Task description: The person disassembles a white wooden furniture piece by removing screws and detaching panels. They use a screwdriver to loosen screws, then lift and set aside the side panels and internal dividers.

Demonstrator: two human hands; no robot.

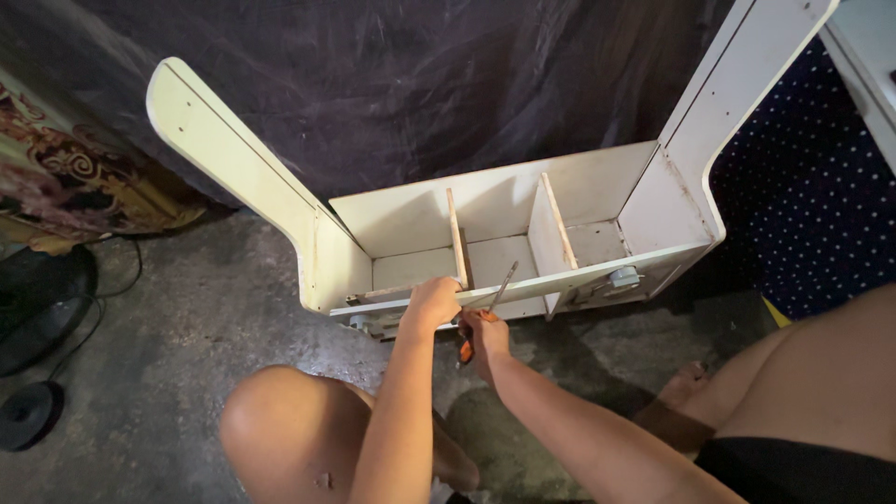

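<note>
A white wooden shelf unit (523, 219) lies on its back on the grey concrete floor (187, 327), its open front facing up, at about twelve o'clock from the person's knees. Two long curved side panels rise from it, one toward ten o'clock and one toward one o'clock. Inside, two upright dividers split the unit into three compartments.

The left hand (434, 303) is clenched over the near front edge of the unit, right at the foot of the left divider (456, 238). Just beside it, at three o'clock, the right hand (483, 334) is wrapped around the orange handle of a screwdriver (485, 313), whose thin metal shaft slants up toward one o'clock and meets the same front edge. The two hands are nearly touching.

A small grey fitting (623, 276) sits on the front edge farther toward three o'clock. A dark cloth (420, 84) hangs behind the unit at twelve o'clock. A black cable with a round base (30, 415) lies on the floor at nine o'clock.
</note>
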